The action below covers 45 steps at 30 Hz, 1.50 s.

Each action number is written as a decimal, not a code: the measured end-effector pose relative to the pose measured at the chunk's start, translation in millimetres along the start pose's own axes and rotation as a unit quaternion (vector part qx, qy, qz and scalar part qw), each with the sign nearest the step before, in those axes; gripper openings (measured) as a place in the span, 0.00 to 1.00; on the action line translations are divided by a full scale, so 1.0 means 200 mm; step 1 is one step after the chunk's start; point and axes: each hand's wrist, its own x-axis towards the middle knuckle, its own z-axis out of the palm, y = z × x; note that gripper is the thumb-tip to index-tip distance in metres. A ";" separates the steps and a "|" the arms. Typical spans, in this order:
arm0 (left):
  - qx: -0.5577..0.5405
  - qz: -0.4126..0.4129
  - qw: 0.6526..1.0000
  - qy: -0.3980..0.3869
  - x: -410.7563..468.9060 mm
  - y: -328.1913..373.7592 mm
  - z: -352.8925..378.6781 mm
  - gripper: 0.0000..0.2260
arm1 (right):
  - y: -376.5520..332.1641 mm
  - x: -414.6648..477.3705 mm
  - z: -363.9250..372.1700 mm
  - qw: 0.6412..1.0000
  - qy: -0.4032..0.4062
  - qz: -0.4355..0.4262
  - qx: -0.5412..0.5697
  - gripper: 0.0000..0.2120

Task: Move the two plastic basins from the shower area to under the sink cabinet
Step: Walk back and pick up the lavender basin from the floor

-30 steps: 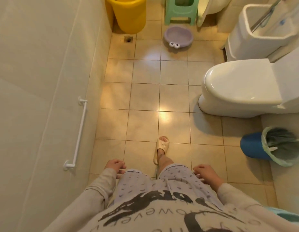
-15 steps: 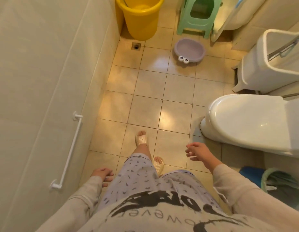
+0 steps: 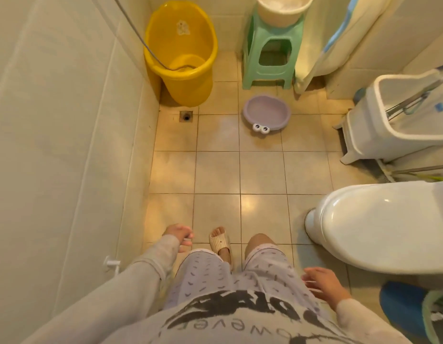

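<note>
A small purple basin (image 3: 266, 111) with two cartoon eyes on its near rim sits on the floor tiles ahead. A cream basin (image 3: 280, 9) rests on top of a green plastic stool (image 3: 272, 53) behind it. My left hand (image 3: 179, 235) hangs by my left thigh, fingers loosely curled, holding nothing. My right hand (image 3: 323, 285) swings beside my right hip, fingers apart and empty. Both hands are well short of the basins.
A tall yellow bucket (image 3: 182, 53) stands at the far left by the wall, a hose hanging into it, with a floor drain (image 3: 185, 116) in front. A white toilet (image 3: 379, 227) juts in from the right. A white mop bucket (image 3: 399, 115) and blue bin (image 3: 404, 309) line the right side.
I have walked forward, so the basins, stool and bucket are closer and the cream basin has come into view. My right hand dropped back to my hip; my left hand swung forward.
</note>
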 end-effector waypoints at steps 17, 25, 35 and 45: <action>-0.046 -0.104 0.993 0.036 0.48 0.90 -0.10 0.13 | -1.45 0.43 0.08 0.998 -0.005 -0.067 -0.016 0.06; -0.146 -0.141 0.978 0.043 0.56 1.29 -0.11 0.13 | -2.10 0.56 -0.04 0.990 -0.022 -0.126 -0.065 0.07; 0.004 -0.095 0.995 0.014 0.90 2.20 -0.04 0.15 | -2.39 0.70 -0.02 0.999 0.004 -0.048 0.003 0.10; 0.211 0.065 0.974 -0.056 1.15 3.21 0.15 0.14 | -2.54 0.75 -0.05 0.981 0.062 0.068 0.168 0.13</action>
